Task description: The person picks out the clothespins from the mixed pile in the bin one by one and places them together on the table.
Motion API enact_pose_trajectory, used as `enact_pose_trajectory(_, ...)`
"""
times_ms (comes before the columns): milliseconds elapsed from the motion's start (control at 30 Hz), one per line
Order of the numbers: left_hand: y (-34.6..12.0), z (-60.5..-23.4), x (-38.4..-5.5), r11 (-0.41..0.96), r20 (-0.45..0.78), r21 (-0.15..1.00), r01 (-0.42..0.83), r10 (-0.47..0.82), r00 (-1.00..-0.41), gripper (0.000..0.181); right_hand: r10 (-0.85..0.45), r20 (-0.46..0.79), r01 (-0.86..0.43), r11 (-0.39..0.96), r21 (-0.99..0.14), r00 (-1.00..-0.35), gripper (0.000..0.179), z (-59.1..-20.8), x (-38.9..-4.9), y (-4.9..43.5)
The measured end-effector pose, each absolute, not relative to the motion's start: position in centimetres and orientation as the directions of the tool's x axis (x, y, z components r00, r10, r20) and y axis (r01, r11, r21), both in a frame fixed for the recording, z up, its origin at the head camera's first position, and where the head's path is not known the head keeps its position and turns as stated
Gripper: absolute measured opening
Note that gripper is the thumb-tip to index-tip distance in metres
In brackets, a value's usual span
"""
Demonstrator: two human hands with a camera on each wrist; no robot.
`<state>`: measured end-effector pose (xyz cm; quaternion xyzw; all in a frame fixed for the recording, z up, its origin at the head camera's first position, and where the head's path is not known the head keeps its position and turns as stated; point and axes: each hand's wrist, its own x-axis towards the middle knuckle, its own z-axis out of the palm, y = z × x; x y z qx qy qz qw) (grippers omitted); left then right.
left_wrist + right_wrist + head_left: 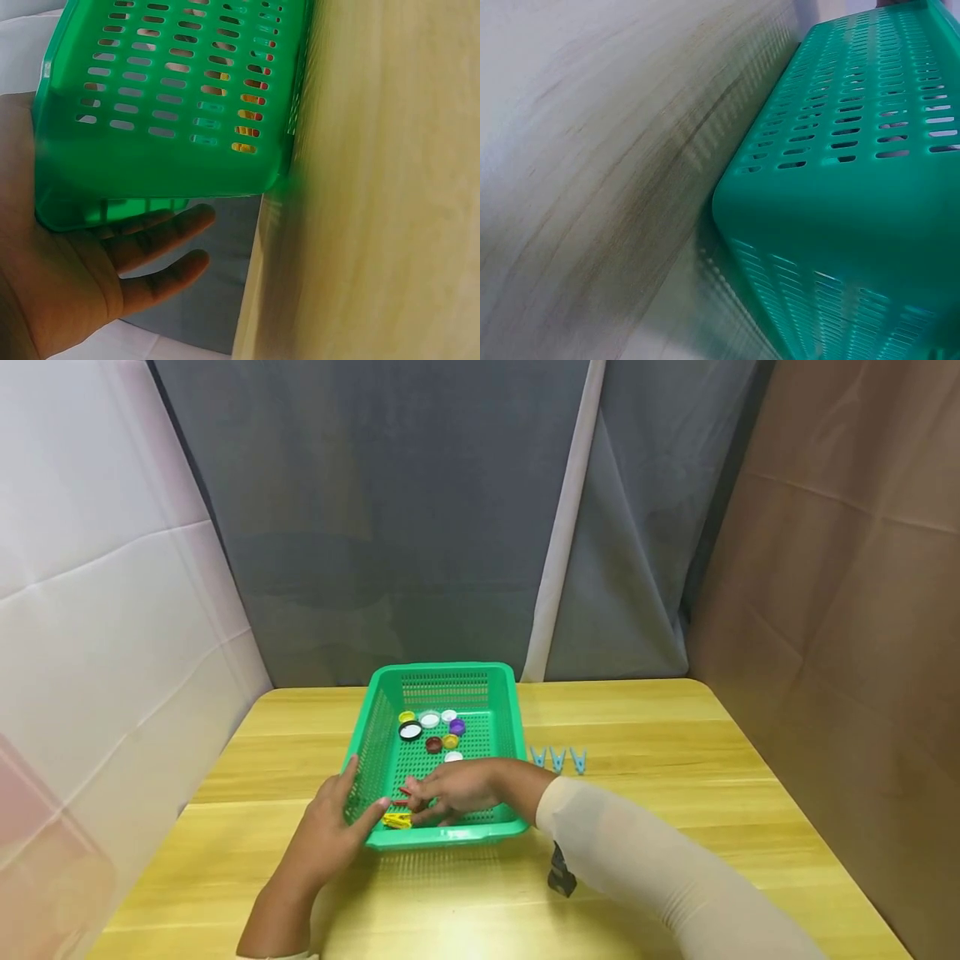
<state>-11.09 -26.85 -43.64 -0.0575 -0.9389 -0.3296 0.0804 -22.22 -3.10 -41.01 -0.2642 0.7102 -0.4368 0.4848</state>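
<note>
A green plastic basket [517,718] with slotted walls stands on the table. At its near left corner, my left hand [326,827] holds the rim, with the thumb over the edge; in the left wrist view the other fingers extend outside the wall. My right hand [457,785] reaches over the right side into the basket, fingers pointing down. Its fingertips are at a red clothespin [401,802], beside yellow clothespins [397,821] in the near left corner. Whether they pinch anything is hidden. The right wrist view shows only the basket's outer wall [840,210] and the table.
Several bottle caps lie in the basket, among them a black-rimmed one [410,731], a purple one [457,727] and a dark red one [433,744]. Three light blue clothespins [558,760] lie in a row on the table [660,802], right of the basket. A black object [561,872] shows below the right forearm.
</note>
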Motion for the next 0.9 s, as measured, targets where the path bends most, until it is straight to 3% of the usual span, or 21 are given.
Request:
enact_pose_trajectory(333, -26.7, -43.4, -11.2, 0.779, 0.179, 0.607, 0.16, 0.062, -0.982, 0.091, -0.823, -0.373, 0.149, 0.343, -0.928, -0.429, 0.064, -40.9, -22.5, -2.6)
enact_pose_trajectory(733, -27.1, -43.7, -11.0, 0.769, 0.168, 0.621, 0.148, 0.053, -0.984, 0.093, -0.817, -0.333, 0.099, 0.327, -0.94, -0.471, 0.049, -38.4, -22.2, -0.5)
enact_pose_trajectory(900, -26.8, -43.8, -11.1, 0.769, 0.162, 0.622, 0.148, 0.059, -0.985, 0.093, -0.814, -0.304, 0.05, 0.322, -0.945, -0.496, 0.051, -38.1, -22.1, 0.7)
